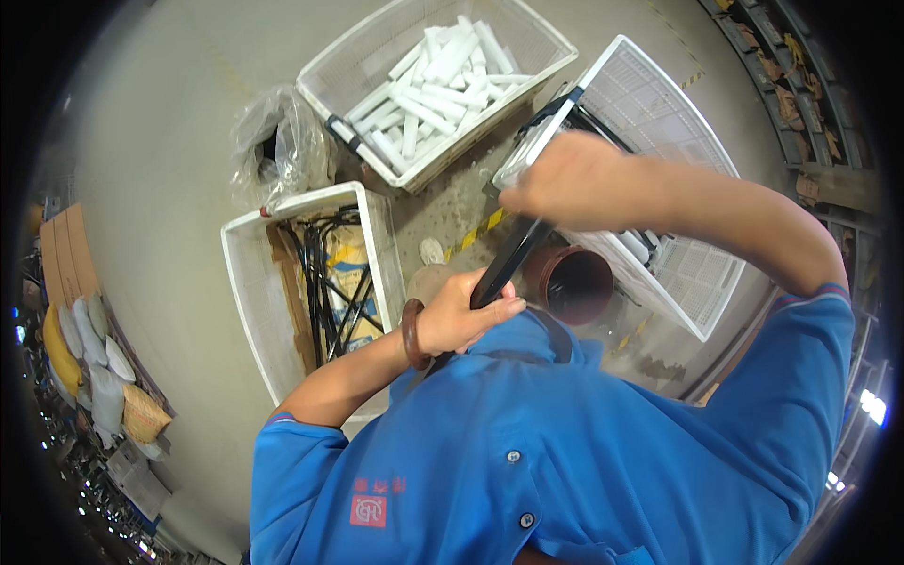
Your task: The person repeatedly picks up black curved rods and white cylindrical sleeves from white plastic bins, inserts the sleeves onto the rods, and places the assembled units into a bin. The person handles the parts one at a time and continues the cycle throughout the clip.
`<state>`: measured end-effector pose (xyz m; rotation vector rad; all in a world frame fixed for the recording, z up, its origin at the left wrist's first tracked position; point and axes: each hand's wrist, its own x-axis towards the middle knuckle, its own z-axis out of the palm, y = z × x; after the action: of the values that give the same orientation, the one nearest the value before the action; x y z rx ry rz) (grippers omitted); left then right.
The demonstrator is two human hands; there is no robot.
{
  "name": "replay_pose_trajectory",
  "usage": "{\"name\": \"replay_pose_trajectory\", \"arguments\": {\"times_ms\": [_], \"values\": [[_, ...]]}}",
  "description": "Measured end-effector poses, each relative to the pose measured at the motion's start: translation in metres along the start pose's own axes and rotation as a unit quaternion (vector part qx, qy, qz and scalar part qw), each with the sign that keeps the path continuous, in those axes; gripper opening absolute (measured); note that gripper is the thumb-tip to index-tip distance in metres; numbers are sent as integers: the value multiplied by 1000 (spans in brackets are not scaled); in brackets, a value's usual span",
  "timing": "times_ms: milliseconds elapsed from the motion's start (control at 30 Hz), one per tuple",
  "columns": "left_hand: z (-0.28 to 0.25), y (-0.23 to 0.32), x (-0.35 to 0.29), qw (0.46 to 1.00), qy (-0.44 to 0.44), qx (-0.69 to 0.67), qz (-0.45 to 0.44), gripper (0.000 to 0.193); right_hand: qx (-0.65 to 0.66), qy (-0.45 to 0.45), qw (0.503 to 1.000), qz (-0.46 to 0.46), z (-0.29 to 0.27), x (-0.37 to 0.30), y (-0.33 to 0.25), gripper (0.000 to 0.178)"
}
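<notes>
A long black bar [511, 259] with a smooth, slightly shiny surface slants up in front of my chest. My left hand [463, 315] is wrapped round its lower part, the thumb lying across it; a brown bangle circles that wrist. At the bar's upper end my right hand [565, 181] is closed in a fist, somewhat smeared by motion, and it covers that end. Just below my right hand stands a dark red-brown bucket [598, 299]. The lower end of the bar is hidden behind my left hand and the blue shirt.
White crates stand around me: one [306, 87] of white rolls ahead, one [242, 282] of thin black rods at left, one [692, 292] with dark parts at right. A clear plastic bag [311, 155] sits between two crates. Shelving [800, 85] lines the far right.
</notes>
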<state>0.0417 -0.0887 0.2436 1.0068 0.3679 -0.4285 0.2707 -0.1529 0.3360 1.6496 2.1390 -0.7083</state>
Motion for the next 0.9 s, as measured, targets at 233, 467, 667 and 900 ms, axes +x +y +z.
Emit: {"name": "replay_pose_trajectory", "arguments": {"times_ms": [233,467,667,900], "values": [[-66,-23,-14,995,49,-53,-67,32,18,3,986,-166,40,126,-53,13],[-168,-33,-20,974,168,-152,-8,21,-146,310,924,-167,1,227,10,40],[-239,-98,-38,897,432,-89,-16,21,205,438,867,121,94,253,150,26],[-241,-169,-29,778,601,-181,-37,14,203,60,935,286,332,408,319,24]]}}
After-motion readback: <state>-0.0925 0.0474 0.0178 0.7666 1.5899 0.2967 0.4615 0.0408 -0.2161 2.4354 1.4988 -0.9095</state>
